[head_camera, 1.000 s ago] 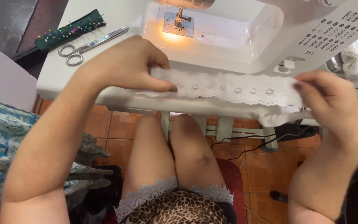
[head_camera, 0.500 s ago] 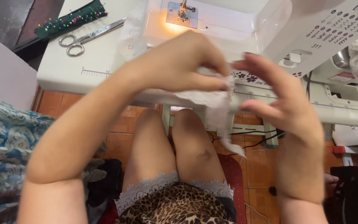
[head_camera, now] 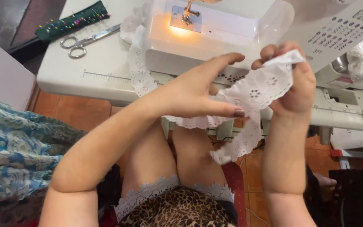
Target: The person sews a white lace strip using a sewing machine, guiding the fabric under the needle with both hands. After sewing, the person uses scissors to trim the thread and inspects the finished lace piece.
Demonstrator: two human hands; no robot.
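At frame centre, the left hand point(head_camera: 190, 94) pinches the white eyelet lace strip point(head_camera: 255, 90) while the right hand point(head_camera: 293, 86) closes its fingers around the strip's upper end, before the sewing machine point(head_camera: 215, 33).

Wearing nothing on either arm: both forearms bare up to the elbow, no sleeves, no watch, no rings visible. Showing dark polish on the nails of the left hand point(head_camera: 194, 98), a deep plum or brown, hard to tell which in this light; nails of the right hand point(head_camera: 293, 90) mostly hidden. Wearing leopard-print shorts point(head_camera: 177, 208) in tan and black, edged with white scalloped lace trim point(head_camera: 148, 195) along each leg hem. Knees bare.
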